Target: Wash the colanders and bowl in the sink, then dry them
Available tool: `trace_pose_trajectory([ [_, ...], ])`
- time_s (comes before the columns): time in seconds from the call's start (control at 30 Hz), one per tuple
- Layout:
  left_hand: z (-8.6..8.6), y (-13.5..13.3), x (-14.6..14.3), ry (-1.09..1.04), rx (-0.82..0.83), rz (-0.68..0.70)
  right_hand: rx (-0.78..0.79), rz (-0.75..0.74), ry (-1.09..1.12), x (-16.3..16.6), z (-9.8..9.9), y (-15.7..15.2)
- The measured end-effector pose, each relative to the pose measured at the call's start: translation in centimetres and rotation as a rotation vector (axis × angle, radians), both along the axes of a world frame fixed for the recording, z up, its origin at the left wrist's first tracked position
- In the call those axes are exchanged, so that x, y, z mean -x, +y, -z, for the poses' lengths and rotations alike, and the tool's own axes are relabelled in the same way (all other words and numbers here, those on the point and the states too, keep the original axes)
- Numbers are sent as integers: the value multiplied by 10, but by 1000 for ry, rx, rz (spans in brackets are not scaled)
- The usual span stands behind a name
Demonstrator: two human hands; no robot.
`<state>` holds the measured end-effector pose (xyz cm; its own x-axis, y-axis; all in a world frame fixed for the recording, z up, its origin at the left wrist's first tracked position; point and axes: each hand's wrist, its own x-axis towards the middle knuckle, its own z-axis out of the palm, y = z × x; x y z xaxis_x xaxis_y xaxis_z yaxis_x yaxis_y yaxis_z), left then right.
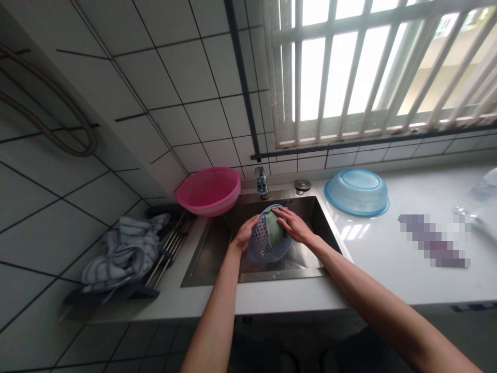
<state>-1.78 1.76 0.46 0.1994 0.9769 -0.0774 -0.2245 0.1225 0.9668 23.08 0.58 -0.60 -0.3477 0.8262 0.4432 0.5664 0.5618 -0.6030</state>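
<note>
Over the steel sink (202, 259) my left hand (244, 234) grips the rim of a small blue perforated basket (261, 247), tilted on its side. My right hand (294, 224) presses a green cloth (274, 229) into the basket's inside, fingers closed on the cloth. Both arms reach forward from the bottom of the view.
A pink colander (208, 190) stands at the sink's back left corner, beside the tap (261, 182). A light blue basin (357, 191) lies upside down on the white counter (388, 259) to the right. A striped towel (124, 248) lies on a rack at left. A barred window is behind.
</note>
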Motion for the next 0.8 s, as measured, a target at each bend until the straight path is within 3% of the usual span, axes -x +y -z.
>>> trace_pose_trajectory([
  [0.13, 4, 6, 2, -60, 48, -107, -106, -68, -70, 13, -4, -13],
  [0.33, 3, 11, 10, -130, 190, -251, -318, -371, -258, 41, -22, -38],
  [0.47, 4, 9, 10, -161, 222, -163, -229, -176, -111, 23, -9, -16],
  [0.6, 6, 7, 4, -104, 123, -111, -54, 57, 85, 2, 7, 4],
  [0.67, 7, 7, 0, -63, 72, -106, -70, 53, 71, 4, 6, 0],
  [0.8, 12, 8, -2, 47, -12, -170, -247, -144, -98, 29, -9, -24],
])
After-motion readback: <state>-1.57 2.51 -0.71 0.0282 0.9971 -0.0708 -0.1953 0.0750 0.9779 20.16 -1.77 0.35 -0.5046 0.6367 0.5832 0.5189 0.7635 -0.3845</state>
